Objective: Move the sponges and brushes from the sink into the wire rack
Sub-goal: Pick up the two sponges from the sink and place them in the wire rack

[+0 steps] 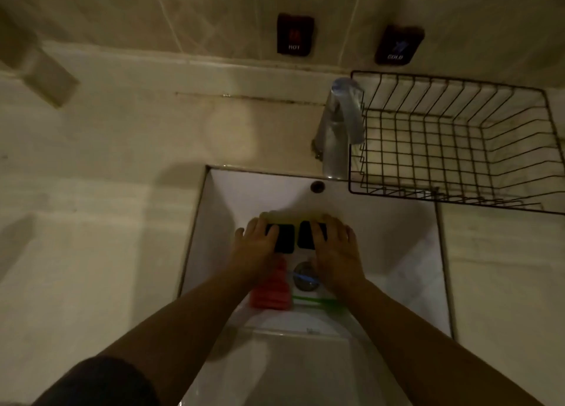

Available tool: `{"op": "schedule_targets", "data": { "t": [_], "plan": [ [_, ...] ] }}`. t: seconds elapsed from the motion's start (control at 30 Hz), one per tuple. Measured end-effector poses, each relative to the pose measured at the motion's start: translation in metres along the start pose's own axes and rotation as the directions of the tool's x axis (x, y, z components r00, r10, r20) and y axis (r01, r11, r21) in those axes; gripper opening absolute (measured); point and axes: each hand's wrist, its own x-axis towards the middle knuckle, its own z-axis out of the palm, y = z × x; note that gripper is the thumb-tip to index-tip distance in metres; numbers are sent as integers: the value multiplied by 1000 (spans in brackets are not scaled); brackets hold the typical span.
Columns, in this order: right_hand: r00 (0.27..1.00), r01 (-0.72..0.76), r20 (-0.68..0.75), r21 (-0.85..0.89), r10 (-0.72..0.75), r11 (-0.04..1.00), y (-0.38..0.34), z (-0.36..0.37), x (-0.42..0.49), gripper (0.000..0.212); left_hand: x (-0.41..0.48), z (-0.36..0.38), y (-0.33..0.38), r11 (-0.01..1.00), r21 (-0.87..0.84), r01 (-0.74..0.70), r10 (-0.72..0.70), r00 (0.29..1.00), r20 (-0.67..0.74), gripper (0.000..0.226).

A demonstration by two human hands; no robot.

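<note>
Two dark wall plaques above the tabletop read "HOT" (294,34) and "COLD" (398,45). Your left hand (255,248) and right hand (334,248) lie side by side in the white sink (394,252), fingers spread flat, each pressing a black rectangular sponge: left sponge (285,238), right sponge (305,234). A yellowish sponge (293,215) sits just behind them, toward the sink's far wall. A red ridged brush (269,289) lies under your left wrist; a green-handled brush (318,302) crosses near the drain (304,276). The black wire rack (458,142), open grid, stands at the sink's far right corner beside the chrome faucet (337,130).
</note>
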Motion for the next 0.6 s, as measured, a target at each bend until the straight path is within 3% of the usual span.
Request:
{"op": "schedule_targets", "data": {
  "t": [0.2, 0.43, 0.6],
  "plan": [
    [997, -66, 46, -25, 68, 997, -1, 23, 13, 99, 15, 22, 4, 999, -27, 35, -34, 999, 38, 76],
    [997, -63, 51, -2, 63, 998, 2, 33, 15, 97, 29, 18, 21, 995, 31, 96, -100, 982, 158, 77],
    [997, -74, 6, 37, 74, 997, 9, 26, 11, 81, 25, 21, 16, 993, -78, 92, -83, 991, 109, 74]
  ]
}}
